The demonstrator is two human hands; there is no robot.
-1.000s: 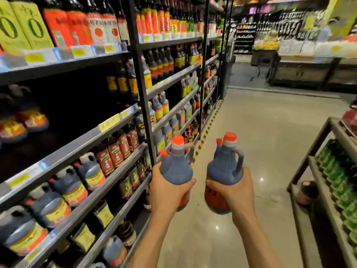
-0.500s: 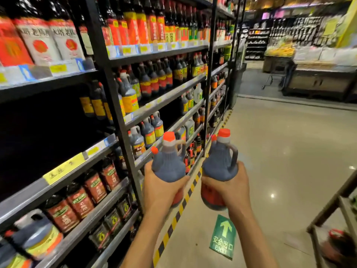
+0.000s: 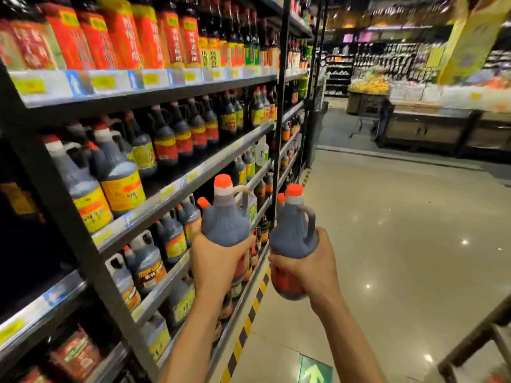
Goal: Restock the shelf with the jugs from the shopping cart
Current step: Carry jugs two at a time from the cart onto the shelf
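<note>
Two jugs are carried, one per hand, and neither is yet set on a shelf. The left jug is grasped by the left hand, the fingers being wrapped round the lower body from behind. The right jug is grasped in the same manner by the right hand, with its moulded handle turned to the right and left unused. Both jugs are kept roughly upright, orange caps uppermost. This hold is judged to be chosen so that the dark contents are kept level and each base can be slid straight onto a shelf board.

The jugs are held side by side in front of the body, near each other but apart. They are positioned over the striped floor tape, just beside the shelf unit, with the left jug nearer the shelf fronts. How far it is from the shelf edge cannot be determined.

Similar shelved jugs with yellow labels are seen on the middle tier, so a matching row is judged to be the destination. Part of a metal frame is seen at lower right; whether it belongs to the cart cannot be told.
</note>
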